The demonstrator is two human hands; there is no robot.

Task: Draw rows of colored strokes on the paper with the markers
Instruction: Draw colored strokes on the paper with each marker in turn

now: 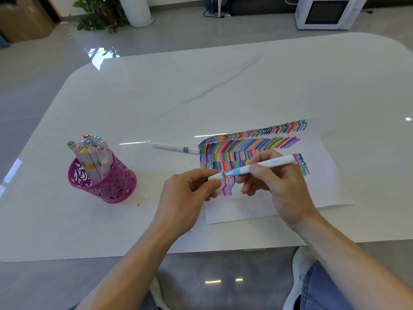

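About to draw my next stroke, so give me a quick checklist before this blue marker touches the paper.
1. Cap off the blue marker: ok, the left hand pinches it and the tip is showing.
2. Right hand grips the marker: ok.
3. Bare paper below the rows: ok.
4. Tip aimed down at the paper: not ok, the marker lies sideways.
5. Ink flows: cannot tell.

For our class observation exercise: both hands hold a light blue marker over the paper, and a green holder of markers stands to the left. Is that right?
No. The head view shows the holder is pink, not green. The left hand and right hand do hold the light blue marker over the paper.
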